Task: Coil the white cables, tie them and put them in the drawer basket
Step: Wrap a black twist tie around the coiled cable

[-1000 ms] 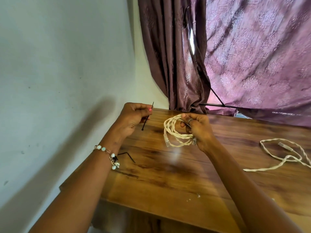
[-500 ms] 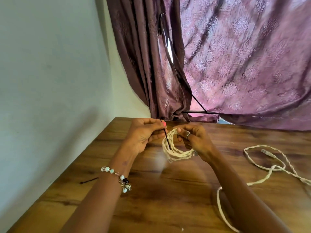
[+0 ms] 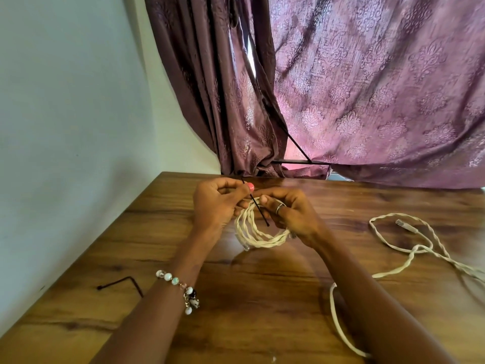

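Fingers point(image 3: 244, 190) pinch black tie point(image 3: 258, 209) over coiled cable point(image 3: 258, 239).

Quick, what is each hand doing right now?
Left hand: pinches the thin black tie.
Right hand: grips the coiled white cable.

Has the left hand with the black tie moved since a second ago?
Yes. The left hand, pinching the black tie, has moved right, toward the coiled cable that the right hand holds.
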